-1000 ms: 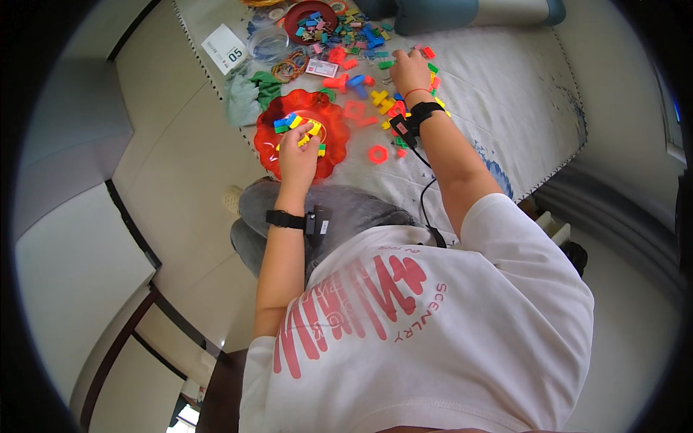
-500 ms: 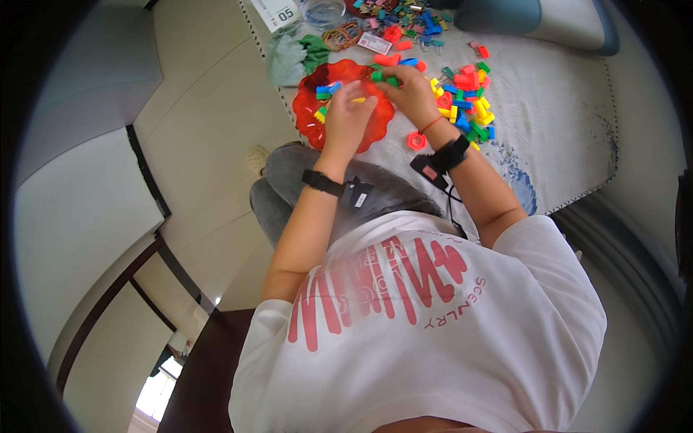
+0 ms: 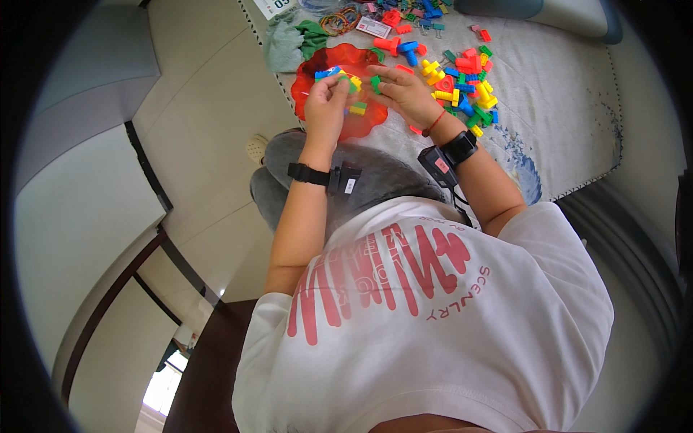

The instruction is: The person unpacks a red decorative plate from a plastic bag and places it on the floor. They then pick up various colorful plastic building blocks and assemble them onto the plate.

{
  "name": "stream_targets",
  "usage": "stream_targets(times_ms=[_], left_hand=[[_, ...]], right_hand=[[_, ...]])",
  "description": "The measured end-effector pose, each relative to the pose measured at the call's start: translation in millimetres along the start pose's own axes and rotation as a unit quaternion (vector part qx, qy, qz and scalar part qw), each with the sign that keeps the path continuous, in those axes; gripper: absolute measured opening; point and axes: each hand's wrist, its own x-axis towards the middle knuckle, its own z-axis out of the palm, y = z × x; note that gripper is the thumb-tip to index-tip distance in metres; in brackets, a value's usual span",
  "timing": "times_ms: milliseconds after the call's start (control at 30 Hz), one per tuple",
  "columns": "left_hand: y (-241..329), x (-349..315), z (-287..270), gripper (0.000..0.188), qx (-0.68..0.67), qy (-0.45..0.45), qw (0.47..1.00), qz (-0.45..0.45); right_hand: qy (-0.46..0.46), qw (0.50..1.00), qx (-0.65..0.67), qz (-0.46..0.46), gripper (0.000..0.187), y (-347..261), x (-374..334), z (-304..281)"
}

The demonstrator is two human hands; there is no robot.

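Note:
Over a red scalloped bowl (image 3: 372,123), my left hand (image 3: 326,108) is closed, with thumb and fingertips pinching a yellow-and-green toy block (image 3: 354,83). Just right of it, my right hand (image 3: 406,94) holds a green toy piece (image 3: 375,84) near its thumb and fingertips. A blue block (image 3: 326,73) shows beyond the left fingers, and a yellow-green block (image 3: 358,108) lies in the bowl between the hands. My left fingers hide part of what they grip.
Right of the bowl lies a pile of coloured bricks, toy bolts and nuts (image 3: 465,86). Behind are a blue toy bolt (image 3: 408,52), a white label card (image 3: 373,27), rubber bands (image 3: 339,22) and binder clips (image 3: 438,29). A green cloth (image 3: 312,37) lies at the table's left edge.
My left hand has gone from loosely open fingers to a pinch on the yellow-and-green block. My right hand, with the green piece, has lowered slightly toward me. The view has shifted a little.

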Motion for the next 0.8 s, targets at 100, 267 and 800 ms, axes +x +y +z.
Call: stream_targets(times_ms=[100, 267, 800], left_hand=[[3, -6, 8, 0.029, 0.005, -0.026, 1.0, -0.009], [1, -8, 10, 0.03, -0.004, -0.05, 0.998, -0.025], [5, -11, 8, 0.032, -0.017, -0.007, 1.0, -0.016]], right_hand=[[0.037, 0.994, -0.104, 0.022, 0.043, -13, -1, 6], [0.044, 0.964, -0.264, -0.011, 0.045, -9, -1, 6], [0.027, 0.986, -0.159, -0.034, 0.032, -10, 2, 22]])
